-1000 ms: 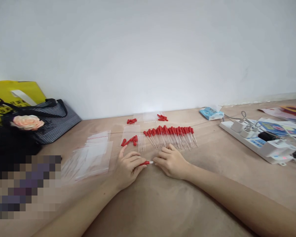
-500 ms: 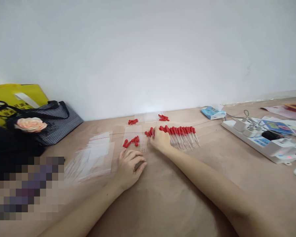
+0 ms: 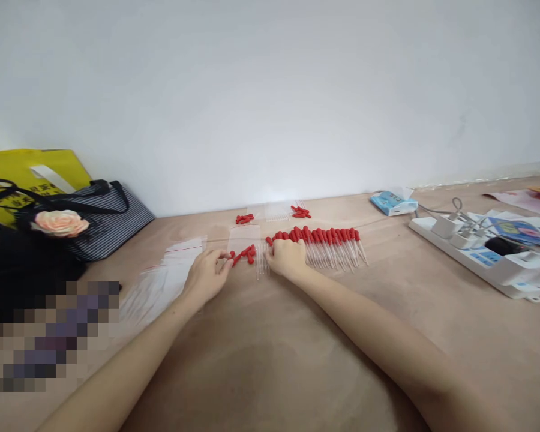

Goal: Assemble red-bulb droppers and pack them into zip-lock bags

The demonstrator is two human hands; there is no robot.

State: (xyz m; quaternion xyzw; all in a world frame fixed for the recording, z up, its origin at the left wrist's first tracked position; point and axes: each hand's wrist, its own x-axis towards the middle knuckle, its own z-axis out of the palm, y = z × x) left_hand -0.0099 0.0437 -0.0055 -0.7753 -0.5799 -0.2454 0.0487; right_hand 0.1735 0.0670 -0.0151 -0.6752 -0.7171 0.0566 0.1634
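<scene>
Leftward, touching red bulbs [image 3: 251, 252] with part-curled left hand [image 3: 208, 275], unclear whether pinching; rightward, curling right hand [image 3: 288, 257] beside clear tubes [image 3: 261, 264] and red-topped droppers [image 3: 333, 237], cannot tell whether gripping.

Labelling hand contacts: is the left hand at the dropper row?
No, the left hand is at the red bulbs, left of the dropper row.
</scene>
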